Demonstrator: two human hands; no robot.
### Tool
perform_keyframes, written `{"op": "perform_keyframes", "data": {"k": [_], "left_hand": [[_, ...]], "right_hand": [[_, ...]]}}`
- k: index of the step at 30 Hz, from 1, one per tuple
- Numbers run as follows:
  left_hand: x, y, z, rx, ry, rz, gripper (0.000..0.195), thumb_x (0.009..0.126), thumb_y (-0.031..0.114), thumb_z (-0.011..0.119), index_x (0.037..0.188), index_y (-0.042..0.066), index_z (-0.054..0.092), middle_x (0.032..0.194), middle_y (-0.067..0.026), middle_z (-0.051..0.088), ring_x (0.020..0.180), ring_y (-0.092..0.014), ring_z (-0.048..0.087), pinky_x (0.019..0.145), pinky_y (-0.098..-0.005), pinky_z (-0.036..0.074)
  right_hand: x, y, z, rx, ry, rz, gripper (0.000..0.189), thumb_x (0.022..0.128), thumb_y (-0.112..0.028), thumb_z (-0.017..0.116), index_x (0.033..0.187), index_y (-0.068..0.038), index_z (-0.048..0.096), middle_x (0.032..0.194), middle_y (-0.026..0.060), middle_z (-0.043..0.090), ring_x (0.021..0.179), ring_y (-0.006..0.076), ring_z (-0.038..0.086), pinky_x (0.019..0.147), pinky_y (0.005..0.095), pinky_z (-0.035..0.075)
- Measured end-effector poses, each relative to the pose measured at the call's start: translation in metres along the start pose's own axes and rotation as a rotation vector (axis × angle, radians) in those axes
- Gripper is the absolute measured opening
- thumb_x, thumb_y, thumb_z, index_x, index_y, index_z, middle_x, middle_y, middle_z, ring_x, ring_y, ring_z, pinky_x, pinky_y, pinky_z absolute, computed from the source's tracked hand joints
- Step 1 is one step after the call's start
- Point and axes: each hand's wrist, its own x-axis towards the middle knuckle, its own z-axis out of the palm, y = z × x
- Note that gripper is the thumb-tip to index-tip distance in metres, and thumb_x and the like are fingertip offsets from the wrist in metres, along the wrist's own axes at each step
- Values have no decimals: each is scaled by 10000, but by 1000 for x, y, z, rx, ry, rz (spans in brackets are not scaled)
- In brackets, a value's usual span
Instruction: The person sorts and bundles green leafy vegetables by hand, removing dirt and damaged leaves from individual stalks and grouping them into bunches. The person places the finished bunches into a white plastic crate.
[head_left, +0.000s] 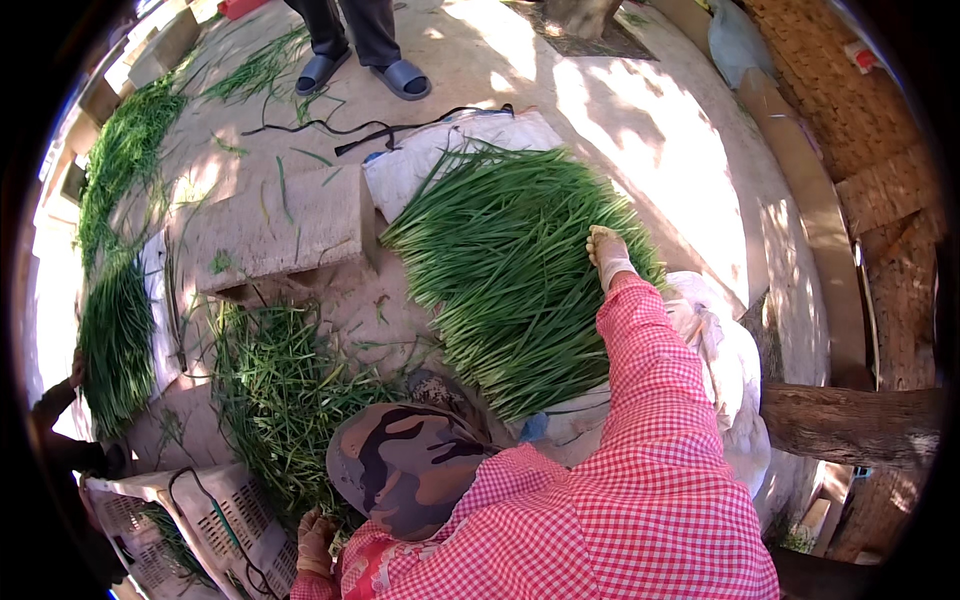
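A broad heap of long green leaves, probably garlic chives (517, 262), lies on a white woven sack (480, 135) on the ground. My right hand (607, 249), in a soiled light glove, rests on the heap's right side; its fingers look curled, but whether they grip any leaves is unclear. My left hand (316, 536), also gloved, is low in the view beside a looser pile of green leaves (277, 390), near the plastic crate. What its fingers hold cannot be made out. My camouflage-covered knee (412, 465) lies between the two piles.
A concrete block (277, 225) stands left of the heap, with a black strap (352, 131) beyond. A person in grey sandals (405, 77) stands ahead. Another person's arm (56, 397) reaches to green bundles (116, 337) at left. A white crate (232, 510), bunched white sacks (720, 352) and a log (847, 424) flank me.
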Motion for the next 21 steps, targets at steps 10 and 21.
{"op": "perform_keyframes", "data": {"k": [10, 21], "left_hand": [[4, 0, 4, 75, 19, -58, 259, 812, 101, 579, 1061, 70, 515, 828, -35, 579, 649, -146, 536, 551, -257, 444], [-1, 4, 26, 44, 67, -98, 393, 806, 148, 588, 1167, 50, 465, 960, -70, 593, 776, -178, 563, 688, -312, 463]], "right_hand": [[25, 12, 23, -29, 35, 25, 280, 811, -343, 609, 928, -89, 625, 665, -21, 501, 562, 90, 414, 506, 245, 366], [30, 19, 38, 358, -213, -90, 45, 838, -168, 538, 827, -126, 548, 605, -44, 477, 493, 53, 397, 393, 185, 261]]}}
